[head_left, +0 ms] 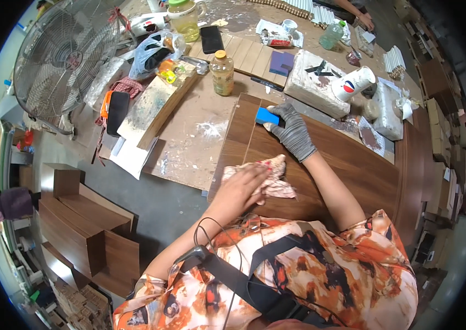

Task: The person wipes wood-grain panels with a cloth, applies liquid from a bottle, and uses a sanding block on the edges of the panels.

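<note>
On the dark brown board (343, 159) at the near side of the work table (183, 148), two hands are busy with two small things. The left hand (238, 190) is bare and lies palm down on a crumpled, pinkish cloth (280, 184). Its fingers are long and only a little bent, but I cannot tell if they pinch the cloth or just press on it. The right hand (293, 132) wears a grey glove, and its fingers and thumb are closed around a blue block (266, 116). The block is by the far edge of the board, at the top end of a thin pale line (251, 137). This looks like the step of rubbing and wiping the board's top. I think the next move calls for a flat, gentle push with the cloth, and a firm hold so that the block does not tip. The left arm comes in from the lower left, with its wrist low over the board's near edge. The right arm reaches up from the lower right and leans left, its elbow bent close to the body. The cloth sits nearer the body than the block, well apart from it.
</note>
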Available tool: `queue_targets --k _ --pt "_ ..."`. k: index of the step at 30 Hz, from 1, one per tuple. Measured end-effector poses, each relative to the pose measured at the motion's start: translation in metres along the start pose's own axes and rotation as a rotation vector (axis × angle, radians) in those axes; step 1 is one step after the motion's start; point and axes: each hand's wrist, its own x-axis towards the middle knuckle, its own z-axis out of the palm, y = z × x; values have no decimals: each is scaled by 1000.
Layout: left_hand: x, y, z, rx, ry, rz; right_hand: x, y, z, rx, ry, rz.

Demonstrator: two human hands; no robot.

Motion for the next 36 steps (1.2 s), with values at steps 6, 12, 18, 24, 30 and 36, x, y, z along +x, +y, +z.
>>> queue_targets --k 6,12,18,24,30,36 --pt "17 1 28 28 -70 119 3 -16 5 -127 -98 -14" --pt "20 1 29 -30 -85 86 7 -4 7 -138 -112 -49" --pt "20 0 29 -40 -89 81 8 -4 12 -172 -130 -60" --pt "18 -2 30 -52 -62 77 16 -9 9 -153 -169 -37" --pt "19 -1 30 -59 -81 76 14 -5 13 -201 -131 -85" --pt "18 -1 30 -54 -59 80 14 -13 15 -208 -177 -66"
